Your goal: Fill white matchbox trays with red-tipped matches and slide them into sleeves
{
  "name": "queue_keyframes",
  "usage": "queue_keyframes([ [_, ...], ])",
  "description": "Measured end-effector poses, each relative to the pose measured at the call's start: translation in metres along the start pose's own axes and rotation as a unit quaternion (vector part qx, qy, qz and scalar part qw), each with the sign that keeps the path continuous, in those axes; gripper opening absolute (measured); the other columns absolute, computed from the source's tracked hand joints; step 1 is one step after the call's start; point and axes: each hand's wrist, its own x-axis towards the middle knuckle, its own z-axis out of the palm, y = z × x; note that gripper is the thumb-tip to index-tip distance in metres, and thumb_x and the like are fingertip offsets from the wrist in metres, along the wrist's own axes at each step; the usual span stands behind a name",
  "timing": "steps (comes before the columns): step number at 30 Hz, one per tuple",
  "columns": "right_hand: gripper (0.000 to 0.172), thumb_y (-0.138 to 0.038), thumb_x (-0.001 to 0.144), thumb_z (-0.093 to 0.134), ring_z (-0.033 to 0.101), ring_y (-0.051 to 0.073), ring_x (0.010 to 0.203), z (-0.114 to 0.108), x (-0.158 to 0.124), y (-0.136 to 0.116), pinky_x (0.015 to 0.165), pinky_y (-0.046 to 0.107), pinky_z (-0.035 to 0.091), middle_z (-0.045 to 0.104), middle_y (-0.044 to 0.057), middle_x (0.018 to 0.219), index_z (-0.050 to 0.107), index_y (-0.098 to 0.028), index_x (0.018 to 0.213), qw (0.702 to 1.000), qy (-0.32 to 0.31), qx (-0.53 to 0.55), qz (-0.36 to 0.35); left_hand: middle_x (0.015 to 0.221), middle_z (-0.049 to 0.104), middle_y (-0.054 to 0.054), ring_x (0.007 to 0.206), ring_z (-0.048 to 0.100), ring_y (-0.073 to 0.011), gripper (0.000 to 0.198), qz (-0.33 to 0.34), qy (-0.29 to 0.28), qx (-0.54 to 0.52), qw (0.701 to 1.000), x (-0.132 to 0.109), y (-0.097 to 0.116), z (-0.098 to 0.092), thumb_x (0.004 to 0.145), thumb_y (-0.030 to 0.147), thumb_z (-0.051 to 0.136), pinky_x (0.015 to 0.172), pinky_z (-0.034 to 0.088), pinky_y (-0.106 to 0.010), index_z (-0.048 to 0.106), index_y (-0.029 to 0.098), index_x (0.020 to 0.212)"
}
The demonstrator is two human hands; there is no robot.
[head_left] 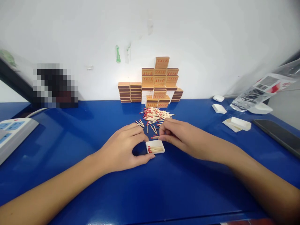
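A small white matchbox tray (155, 143) lies on the blue table, with several red-tipped matches (153, 149) along its near side. My left hand (128, 145) grips the tray from the left, thumb at its near edge and fingers at its far left corner. Just above the tray's far edge, my right hand (174, 134) pinches a few matches (154, 137), their red heads pointing left. Beyond both hands a loose pile of matches (156, 115) is spread out, with several strays on its near side.
Stacked matchboxes (159, 80) stand against the white wall behind the pile. On the right are white tray pieces (241, 123), a white case (218, 98), a plastic bottle (253, 93) and a dark phone (278, 136). A power strip (17, 137) sits at the left.
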Motion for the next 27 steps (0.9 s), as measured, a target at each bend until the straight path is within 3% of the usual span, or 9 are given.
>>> queue_keyframes([
  [5, 0.016, -0.027, 0.108, 0.054, 0.06, 0.017, 0.083, 0.007, -0.002, -0.008, 0.074, 0.032, 0.043, 0.068, 0.004, 0.101, 0.061, -0.021, 0.094, 0.999, -0.031, 0.022, -0.025, 0.09, 0.071, -0.007, 0.086, 0.064, -0.0223, 0.025, -0.001, 0.008, 0.008, 1.0, 0.0, -0.001, 0.001, 0.093, 0.04, 0.075, 0.083, 0.055, -0.039, 0.07, 0.016, 0.097],
  [11, 0.015, -0.028, 0.104, 0.059, 0.057, 0.017, 0.076, 0.007, 0.004, 0.004, 0.068, 0.031, 0.04, 0.066, 0.004, 0.087, 0.065, -0.021, 0.092, 0.992, 0.123, -0.036, -0.011, 0.092, 0.071, -0.008, 0.088, 0.064, -0.0225, 0.022, 0.006, 0.015, -0.008, 1.0, 0.001, 0.002, -0.001, 0.092, 0.036, 0.076, 0.085, 0.054, -0.04, 0.072, 0.016, 0.101],
  [16, 0.024, -0.041, 0.094, 0.072, 0.058, 0.018, 0.074, 0.02, 0.016, 0.006, 0.067, 0.032, 0.039, 0.067, 0.004, 0.086, 0.064, -0.02, 0.085, 0.981, 0.173, -0.049, 0.074, 0.09, 0.069, -0.006, 0.084, 0.062, -0.0214, 0.022, 0.016, -0.02, -0.044, 0.999, -0.002, 0.008, 0.0, 0.088, 0.035, 0.079, 0.078, 0.052, -0.038, 0.074, 0.017, 0.1],
  [21, 0.018, -0.033, 0.095, 0.071, 0.057, 0.017, 0.073, 0.028, 0.025, 0.004, 0.066, 0.031, 0.038, 0.068, 0.004, 0.086, 0.065, -0.019, 0.085, 0.98, 0.147, -0.08, 0.103, 0.091, 0.069, -0.006, 0.084, 0.062, -0.0209, 0.022, 0.011, -0.014, -0.046, 0.999, -0.001, 0.007, 0.001, 0.088, 0.034, 0.079, 0.079, 0.052, -0.038, 0.073, 0.017, 0.1],
  [27, 0.02, -0.029, 0.103, 0.061, 0.057, 0.019, 0.076, 0.013, 0.017, 0.014, 0.068, 0.032, 0.039, 0.068, 0.006, 0.088, 0.062, -0.019, 0.086, 0.99, 0.077, -0.084, 0.085, 0.092, 0.07, -0.007, 0.086, 0.063, -0.0217, 0.022, 0.003, -0.013, -0.026, 1.0, 0.0, 0.002, 0.0, 0.091, 0.037, 0.077, 0.082, 0.053, -0.039, 0.072, 0.017, 0.099],
])
